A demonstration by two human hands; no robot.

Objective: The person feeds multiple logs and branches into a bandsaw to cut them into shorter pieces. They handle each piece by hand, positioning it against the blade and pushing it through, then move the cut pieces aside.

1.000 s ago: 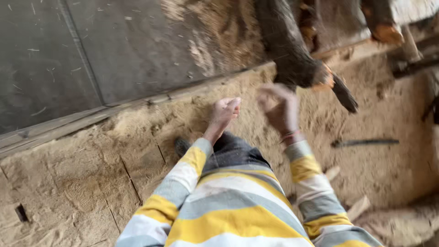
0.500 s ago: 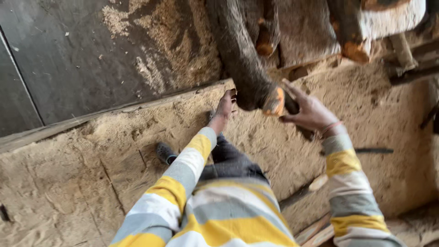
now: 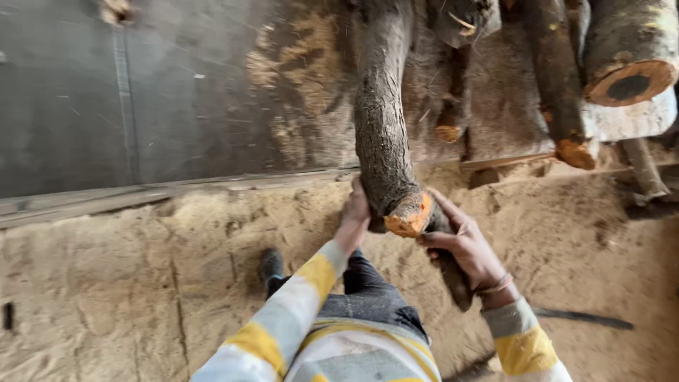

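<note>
Since half a second ago both hands have closed in on the log's (image 3: 382, 141) cut end: the left hand (image 3: 355, 216), which was only reaching toward the bark, now presses flat against its left side, and the right hand (image 3: 463, 244), which hovered open beside the orange cut face, now cups the end from below and the right, fingers curled around it. So both hands hold the log — the grip looks taken. The log itself lies with its far part up on the dark grey platform (image 3: 141, 92) and its orange end hanging over the edge, above the sawdust floor (image 3: 127, 283). It seems not yet drawn clear of the platform; most of its length rests there, beside other logs (image 3: 626, 49) stacked to the right. By my reading the hold is done and the hauling or shifting of the log is what remains. A dark shoe (image 3: 271, 269) stands on the sawdust just below the left arm.
</note>
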